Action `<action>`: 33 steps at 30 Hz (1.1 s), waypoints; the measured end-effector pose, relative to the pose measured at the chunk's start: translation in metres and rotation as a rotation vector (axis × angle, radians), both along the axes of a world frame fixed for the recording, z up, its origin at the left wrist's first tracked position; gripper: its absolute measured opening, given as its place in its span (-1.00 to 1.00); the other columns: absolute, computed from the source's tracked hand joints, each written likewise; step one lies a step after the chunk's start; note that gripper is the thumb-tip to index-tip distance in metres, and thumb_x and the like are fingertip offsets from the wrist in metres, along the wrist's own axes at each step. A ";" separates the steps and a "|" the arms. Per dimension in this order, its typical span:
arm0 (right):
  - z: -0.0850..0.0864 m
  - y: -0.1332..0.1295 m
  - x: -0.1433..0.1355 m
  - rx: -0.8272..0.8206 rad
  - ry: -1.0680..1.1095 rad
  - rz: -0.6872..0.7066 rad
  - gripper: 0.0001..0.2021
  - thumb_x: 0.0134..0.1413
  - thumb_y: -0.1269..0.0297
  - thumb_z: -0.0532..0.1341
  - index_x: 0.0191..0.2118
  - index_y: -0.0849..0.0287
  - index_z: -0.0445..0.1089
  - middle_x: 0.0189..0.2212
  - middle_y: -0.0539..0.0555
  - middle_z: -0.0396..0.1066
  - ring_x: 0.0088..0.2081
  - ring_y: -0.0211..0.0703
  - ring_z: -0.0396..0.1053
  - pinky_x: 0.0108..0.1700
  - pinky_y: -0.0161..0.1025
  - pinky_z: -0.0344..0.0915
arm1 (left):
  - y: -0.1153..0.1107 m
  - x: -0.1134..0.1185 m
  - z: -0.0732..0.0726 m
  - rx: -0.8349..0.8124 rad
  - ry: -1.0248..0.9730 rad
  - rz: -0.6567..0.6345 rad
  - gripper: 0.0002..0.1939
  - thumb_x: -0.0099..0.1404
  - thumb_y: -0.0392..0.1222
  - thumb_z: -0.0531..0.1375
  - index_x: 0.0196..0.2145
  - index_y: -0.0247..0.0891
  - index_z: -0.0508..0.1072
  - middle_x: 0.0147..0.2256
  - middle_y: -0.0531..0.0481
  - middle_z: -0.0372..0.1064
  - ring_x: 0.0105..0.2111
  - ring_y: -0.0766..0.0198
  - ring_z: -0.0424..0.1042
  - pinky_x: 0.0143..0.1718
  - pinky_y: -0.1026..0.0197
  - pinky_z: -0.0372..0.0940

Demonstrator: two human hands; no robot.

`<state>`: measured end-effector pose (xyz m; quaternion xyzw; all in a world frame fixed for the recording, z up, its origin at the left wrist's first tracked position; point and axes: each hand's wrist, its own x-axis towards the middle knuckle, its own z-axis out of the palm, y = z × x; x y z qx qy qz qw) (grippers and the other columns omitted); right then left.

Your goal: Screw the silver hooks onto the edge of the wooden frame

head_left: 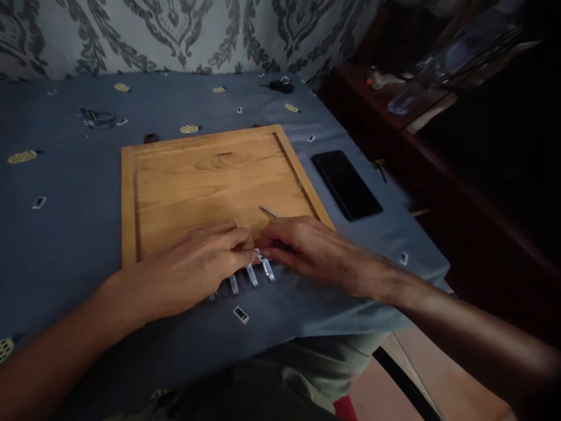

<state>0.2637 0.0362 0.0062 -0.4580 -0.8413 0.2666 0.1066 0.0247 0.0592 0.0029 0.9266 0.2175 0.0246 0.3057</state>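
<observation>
A framed wooden board (219, 181) lies on the blue patterned cloth. My left hand (204, 257) rests across its near edge, thumb and fingers pressed together on pale, shiny strips (252, 276) that stick out toward me. Close beside it on the right, my right hand (302, 248) is closed, its thumb and forefinger pinching at the end of the rightmost strip. A thin metal rod (269, 211) pokes out above the right hand's knuckles; its lower end is hidden. The fingertips of both hands nearly touch.
A black phone (347, 185) lies right of the board. Keys (283, 85) sit behind it, and a dark blue cord-like item (97, 118) is at the back left. A dark red wooden ledge (438, 158) with a clear plastic bottle (405, 100) runs along the right.
</observation>
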 end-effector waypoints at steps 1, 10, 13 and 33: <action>0.001 0.001 -0.001 -0.047 -0.012 -0.018 -0.87 0.27 0.39 0.26 -0.34 0.12 0.49 -0.39 0.06 0.57 -0.40 -0.15 0.47 -0.39 -0.20 0.23 | 0.000 0.000 0.000 -0.006 0.004 0.004 -0.69 0.58 -0.33 0.00 0.02 -0.07 0.49 -0.05 0.04 0.39 0.00 0.22 0.39 0.04 0.18 0.23; -0.002 0.003 -0.006 -0.192 0.013 -0.099 -0.85 0.29 0.35 0.28 -0.35 0.19 0.47 -0.50 -0.03 0.45 -0.46 -0.30 0.32 -0.37 -0.28 0.10 | -0.001 0.001 0.001 -0.024 0.029 0.029 -0.70 0.59 -0.29 0.02 0.08 -0.05 0.49 -0.02 0.03 0.41 0.03 0.19 0.39 0.07 0.14 0.24; -0.003 0.000 -0.005 -0.225 0.050 -0.148 -0.85 0.28 0.29 0.32 -0.33 0.19 0.48 -0.48 -0.05 0.47 -0.45 -0.31 0.34 -0.36 -0.29 0.14 | 0.000 -0.001 -0.001 0.002 0.031 0.011 -0.69 0.58 -0.31 0.02 0.08 -0.07 0.48 -0.03 0.00 0.41 0.02 0.18 0.40 0.04 0.15 0.25; -0.018 -0.028 0.007 0.143 0.161 -0.019 -0.71 0.49 0.29 0.07 -0.01 0.14 0.56 -0.23 0.11 0.49 -0.28 -0.24 0.44 -0.24 -0.27 0.42 | 0.002 0.000 -0.002 -0.035 0.033 0.045 -0.73 0.61 -0.23 0.02 0.07 -0.06 0.48 0.04 0.05 0.41 0.07 0.22 0.37 0.15 0.16 0.22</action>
